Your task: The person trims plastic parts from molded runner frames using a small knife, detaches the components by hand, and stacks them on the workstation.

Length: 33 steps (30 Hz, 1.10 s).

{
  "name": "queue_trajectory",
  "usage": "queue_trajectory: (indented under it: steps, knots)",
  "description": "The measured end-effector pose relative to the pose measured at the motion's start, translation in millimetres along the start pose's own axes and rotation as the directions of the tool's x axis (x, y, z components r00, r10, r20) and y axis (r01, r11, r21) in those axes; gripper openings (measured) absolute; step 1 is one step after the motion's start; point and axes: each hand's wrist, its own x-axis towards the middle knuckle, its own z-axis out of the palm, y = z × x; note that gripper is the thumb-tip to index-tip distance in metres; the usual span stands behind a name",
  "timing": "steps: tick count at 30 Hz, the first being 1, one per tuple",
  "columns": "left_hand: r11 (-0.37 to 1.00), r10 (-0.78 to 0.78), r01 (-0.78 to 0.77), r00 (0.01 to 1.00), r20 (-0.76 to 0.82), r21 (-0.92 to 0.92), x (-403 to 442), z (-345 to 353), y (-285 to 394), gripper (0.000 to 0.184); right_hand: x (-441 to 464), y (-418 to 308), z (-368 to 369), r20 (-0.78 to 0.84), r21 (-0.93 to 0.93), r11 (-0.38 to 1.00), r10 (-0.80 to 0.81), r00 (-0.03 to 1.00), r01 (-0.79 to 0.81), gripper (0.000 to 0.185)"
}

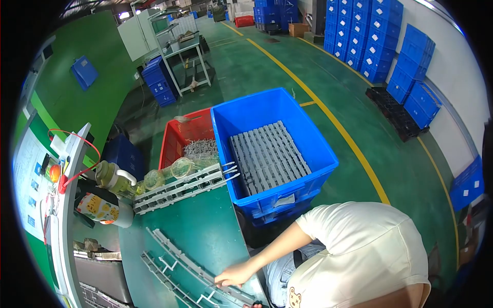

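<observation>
Two long grey plastic strips, joined by thin cross runners, lie slantwise on the green tabletop (205, 226). My right hand (233, 275) is closed on the upper grey plastic strip (177, 251), near its lower end. At the bottom edge of the view only the fingertips of my left hand (251, 306) show, curled at the end of that same strip; the rest of the hand is cut off. The lower strip (165, 280) lies alongside, touched by neither hand. Farther up the table, more grey strips (185, 189) are stacked together.
Beyond the table edge stands a blue crate (321, 172) with rows of grey strips inside. A red crate (168, 143) beside it holds loose grey scraps. A green-lidded jug (110, 175) and a patterned container (97, 208) stand at the table's left. Stacked blue crates (380, 41) line the wall.
</observation>
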Motion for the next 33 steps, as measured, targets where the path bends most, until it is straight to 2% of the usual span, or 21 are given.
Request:
queue_trajectory:
  steps: [1, 2, 3, 5, 6, 8, 10, 11, 15, 16, 17, 18, 20, 21, 22, 23, 25, 28, 30, 33]
  knots:
    - [1.0, -0.001, 0.001, 1.0, -0.004, 0.0, -1.5, -0.6, 0.3, 0.026, 1.3, 1.5, -0.5, -0.003, 0.003, 1.0, 0.0, 1.0, 0.0, 0.023]
    - [1.0, -0.005, 0.005, 1.0, -0.006, -0.006, -2.7, -1.2, -0.6, 0.025, 4.9, 2.8, -3.1, -0.001, -0.157, 0.98, -0.12, 0.993, 0.118, 0.022]
    - [1.0, -0.008, 0.008, 1.0, -0.006, -0.011, -3.9, -0.7, -0.5, 0.024, 9.4, 3.2, -7.0, 0.022, -0.312, 0.922, -0.236, 0.972, 0.23, 0.022]
    - [1.0, -0.014, 0.014, 1.0, -0.019, -0.019, -7.2, -3.4, -3.0, 0.022, 16.1, 3.9, -14.2, 0.124, -0.583, 0.695, -0.436, 0.891, 0.421, 0.022]
    - [1.0, -0.016, 0.015, 0.999, -0.03, -0.026, -9.0, -4.1, -3.2, 0.021, 14.0, -8.5, -20.8, 0.125, -0.584, 0.693, -0.437, 0.891, 0.422, 0.022]
    - [0.999, -0.028, 0.026, 0.999, -0.04, -0.038, -12.9, -7.2, -5.0, 0.019, -2.8, -70.6, -50.7, 0.252, -0.167, 0.913, -0.325, 0.911, 0.372, 0.024]
    - [0.998, -0.041, 0.038, 0.998, -0.054, -0.056, -15.1, -7.7, -3.8, 0.017, -20.1, -117.8, -82.9, 0.408, 0.26, 0.952, -0.261, 0.875, 0.163, 0.026]
    - [0.997, -0.047, 0.042, 0.996, -0.07, -0.067, -18.0, -13.0, -6.5, 0.016, -25.4, -122.9, -94.2, 0.411, 0.26, 0.953, -0.254, 0.875, 0.155, 0.026]
    - [0.989, -0.061, 0.027, 0.971, -0.231, -0.147, -38.5, -27.9, -9.4, 0.012, -32.4, -119.1, -103.9, 0.256, 0.601, 0.799, -0.152, 0.955, -0.034, 0.031]
    - [0.996, 0.019, -0.044, 0.954, -0.299, -0.076, -50.5, -21.5, 0.5, 0.009, -31.8, -104.1, -96.4, 0.046, -0.018, 0.984, -0.175, 0.984, 0.176, 0.031]
    - [0.993, 0.005, 0.027, 0.961, -0.275, 0.113, -54.4, -32.5, 0.1, 0.026, -32.1, -88.2, -85.3, -0.077, -0.641, 0.736, -0.347, 0.935, 0.22, 0.03]
    - [0.977, 0.133, -0.063, 0.927, -0.35, 0.204, -59.1, -31.4, -2.0, 0.021, -32.9, -79.1, -71.1, -0.176, -0.665, 0.735, -0.326, 0.929, 0.132, 0.026]
    - [0.901, 0.35, -0.179, 0.839, -0.418, 0.395, -67.6, -24.5, -4.6, 0.012, -35.0, -67.2, -45.5, -0.103, -0.57, 0.806, -0.266, 0.958, 0.162, 0.022]
    - [0.891, 0.39, -0.217, 0.817, -0.425, 0.399, -69.9, -23.9, -4.7, 0.009, -35.6, -55.0, -30.6, -0.054, -0.673, 0.706, -0.346, 0.937, 0.222, 0.023]
    - [0.897, 0.39, -0.22, 0.802, -0.452, 0.383, -68.5, -25.8, -12.5, 0.009, -35.9, -44.3, -15.0, -0.005, -0.762, 0.585, -0.433, 0.901, 0.277, 0.025]
    - [0.891, 0.393, -0.204, 0.792, -0.466, 0.406, -72.3, -31.3, -12.9, 0.009, -35.0, -39.5, 2.3, 0.03, -0.708, 0.631, -0.421, 0.907, 0.316, 0.025]
    - [0.88, 0.415, -0.206, 0.773, -0.481, 0.428, -76.1, -29.6, -18.9, 0.008, -37.9, -35.2, 20.7, 0.087, -0.808, 0.502, -0.416, 0.905, 0.308, 0.021]
    - [0.881, 0.431, -0.223, 0.742, -0.513, 0.418, -69.9, -26.7, -26.0, 0.008, -40.6, -32.8, 32.9, 0.117, -0.8, 0.51, -0.384, 0.916, 0.317, 0.019]
    - [0.859, 0.484, -0.291, 0.727, -0.486, 0.42, -67.2, -26.0, -28.9, 0.007, -39.2, -22.7, 36.7, 0.125, -0.826, 0.446, -0.451, 0.884, 0.344, 0.019]
    - [0.846, 0.498, -0.286, 0.722, -0.48, 0.45, -65.0, -22.5, -24.3, 0.006, -36.3, -19.6, 33.7, 0.127, -0.832, 0.441, -0.438, 0.89, 0.336, 0.019]
